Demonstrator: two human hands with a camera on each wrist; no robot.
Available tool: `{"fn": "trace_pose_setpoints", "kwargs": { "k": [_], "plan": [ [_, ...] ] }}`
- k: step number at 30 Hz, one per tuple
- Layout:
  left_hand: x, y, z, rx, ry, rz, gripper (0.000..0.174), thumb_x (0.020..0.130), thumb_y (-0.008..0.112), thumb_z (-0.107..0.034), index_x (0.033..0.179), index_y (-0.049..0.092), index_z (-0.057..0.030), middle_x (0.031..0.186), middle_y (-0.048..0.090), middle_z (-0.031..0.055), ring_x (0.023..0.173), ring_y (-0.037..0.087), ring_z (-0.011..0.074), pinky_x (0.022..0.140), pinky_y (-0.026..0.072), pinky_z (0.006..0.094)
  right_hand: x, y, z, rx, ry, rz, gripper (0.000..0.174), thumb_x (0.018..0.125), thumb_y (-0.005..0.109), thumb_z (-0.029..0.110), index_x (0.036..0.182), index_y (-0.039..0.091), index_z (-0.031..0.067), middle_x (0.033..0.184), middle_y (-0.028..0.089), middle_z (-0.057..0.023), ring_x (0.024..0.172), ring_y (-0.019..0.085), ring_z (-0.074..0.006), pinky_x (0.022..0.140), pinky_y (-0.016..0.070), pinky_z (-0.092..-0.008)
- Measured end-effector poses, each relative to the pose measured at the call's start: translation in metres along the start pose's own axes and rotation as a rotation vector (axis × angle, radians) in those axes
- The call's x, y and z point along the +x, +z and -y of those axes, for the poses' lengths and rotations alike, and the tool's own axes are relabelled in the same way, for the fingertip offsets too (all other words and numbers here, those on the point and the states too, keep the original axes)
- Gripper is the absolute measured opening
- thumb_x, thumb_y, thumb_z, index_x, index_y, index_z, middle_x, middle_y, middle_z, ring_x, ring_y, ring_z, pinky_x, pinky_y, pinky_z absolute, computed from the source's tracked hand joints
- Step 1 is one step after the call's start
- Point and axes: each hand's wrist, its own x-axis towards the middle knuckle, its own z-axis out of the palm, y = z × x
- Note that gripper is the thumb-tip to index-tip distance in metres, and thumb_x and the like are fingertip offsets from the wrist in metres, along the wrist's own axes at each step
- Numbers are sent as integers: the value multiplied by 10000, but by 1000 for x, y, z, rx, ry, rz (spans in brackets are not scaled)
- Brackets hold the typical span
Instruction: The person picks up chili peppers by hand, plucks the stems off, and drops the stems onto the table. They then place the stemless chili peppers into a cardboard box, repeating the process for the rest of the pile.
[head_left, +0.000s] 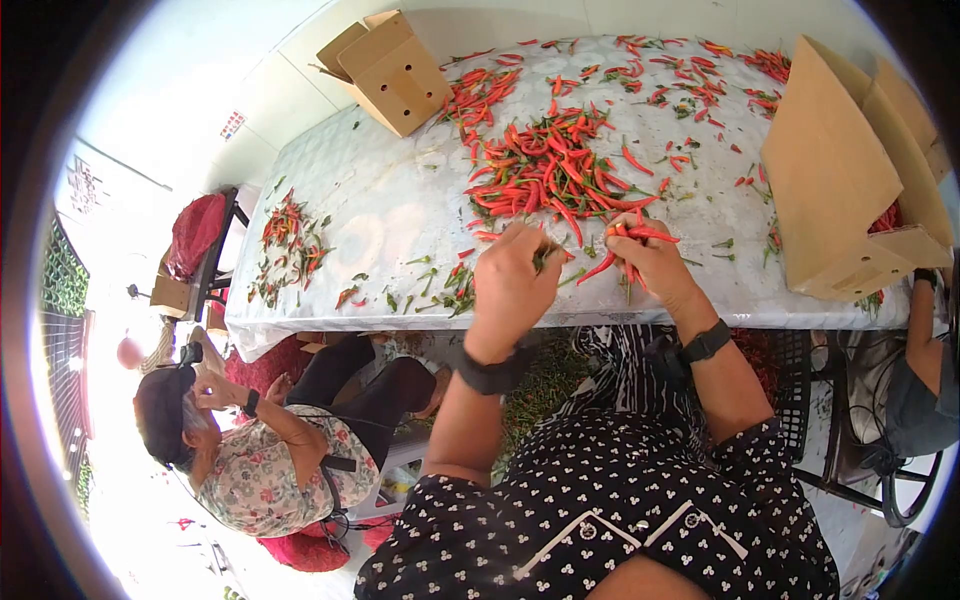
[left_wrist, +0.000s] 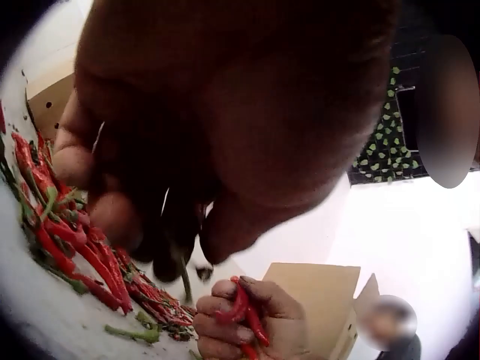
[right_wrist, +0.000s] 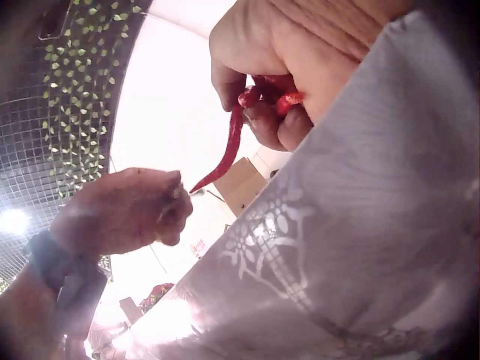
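Observation:
My left hand (head_left: 513, 285) is raised over the table's near edge, thumb and fingertips pinching green chili stems (left_wrist: 185, 279). Close to its right, my right hand (head_left: 655, 265) grips several red chilies (head_left: 650, 234) in curled fingers. One long red chili (right_wrist: 225, 154) sticks out of that grip, its tip pointing toward the left hand. Just beyond both hands lies a big heap of red chilies (head_left: 545, 175) with green stems among them. Loose green stems (head_left: 430, 275) are scattered on the tabletop left of the left hand.
A patterned pale cloth covers the table (head_left: 370, 190). One cardboard box (head_left: 400, 85) stands at the back left, a larger box (head_left: 830, 180) at the right. A smaller chili pile (head_left: 285, 225) lies on the left. Another person (head_left: 290, 450) sits at lower left.

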Motion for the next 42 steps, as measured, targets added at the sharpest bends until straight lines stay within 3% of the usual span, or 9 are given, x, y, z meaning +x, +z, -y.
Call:
{"fn": "trace_pose_setpoints", "kwargs": {
  "k": [3,12,16,19,25,27,33,37,42],
  "plan": [
    [-10,-22,14,96,-81,570,166,761,611,-160,838,627,-13,791,600,137,687,581,316,611,449,365,2,-4,-3,126,-76,-27,114,807,577,106,719,540,44,643,480,44,564,407,-34,510,350,-208],
    [-5,5,24,199,57,273,271,711,596,-90,975,597,-29,980,554,153,848,575,324,707,472,392,1,-3,-5,102,-165,-24,150,820,559,109,691,494,69,649,454,55,591,394,-36,533,332,-209],
    [3,14,32,324,16,318,211,713,571,-50,921,606,-49,924,531,135,757,572,333,645,473,418,-1,-2,0,25,-107,-39,150,832,568,136,709,498,86,645,443,65,586,386,-30,527,328,-212],
    [8,14,36,408,-91,433,276,703,586,-71,975,618,-43,942,547,155,854,570,340,719,479,383,2,-5,-5,-16,-110,-33,128,850,548,144,748,512,78,664,472,43,599,409,-36,538,344,-209],
    [29,13,39,67,25,50,174,758,607,-112,912,644,-41,927,584,136,725,604,285,625,486,351,3,-3,-8,-7,-120,-76,133,840,566,164,744,521,85,640,463,57,569,403,-30,510,338,-206],
    [36,8,29,-187,-158,12,159,808,585,-132,919,641,-32,843,605,126,639,589,201,606,469,303,3,-2,-6,20,-106,-86,118,840,565,164,763,530,81,642,483,48,561,411,-32,504,346,-206],
    [47,15,44,-428,-369,88,212,847,544,-110,1015,599,8,745,587,59,607,486,95,585,425,238,4,-3,-5,131,-66,-48,65,822,573,126,833,543,70,672,544,7,500,418,-30,443,336,-193],
    [37,26,29,-520,-239,107,249,839,546,-99,1057,578,16,744,587,38,624,486,89,597,427,239,3,-2,-3,58,-31,-99,94,799,597,107,863,548,58,670,535,15,494,417,-29,438,334,-192],
    [13,35,7,-391,-186,346,374,811,537,-37,1180,497,14,813,611,68,724,542,111,676,447,256,3,-1,-6,70,-46,-127,207,777,638,106,959,578,30,685,532,31,519,414,-26,453,338,-189]
  ]
}}
